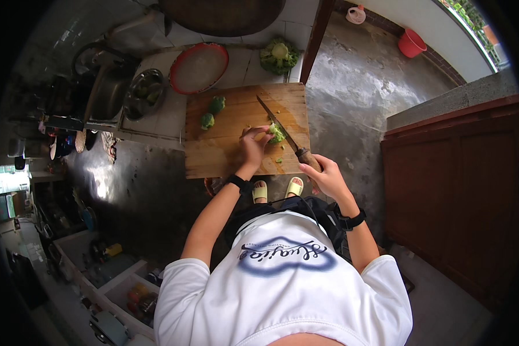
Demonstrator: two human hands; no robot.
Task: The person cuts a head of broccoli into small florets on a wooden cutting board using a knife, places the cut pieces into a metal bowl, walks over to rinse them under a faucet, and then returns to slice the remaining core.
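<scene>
A broccoli piece (277,134) rests on the wooden cutting board (225,151), pinched at its pale end by the fingertips of my left hand (255,147). My right hand (328,175) grips the wooden handle of a kitchen knife (281,123). The long dark blade slants up and to the left, along the right side of the broccoli piece; whether it touches is unclear. Green crumbs are scattered around the blade. At the board's upper left, two broccoli florets (216,105) (207,121) lie close together.
Beyond the board are a red-rimmed basin (173,69), a trimmed leafy vegetable head (280,56) and a large wok (220,17). A metal bowl (129,106) with green pieces stands left, beside a sink (108,93). Rightward are a red bucket (411,43) and a wooden door (454,194).
</scene>
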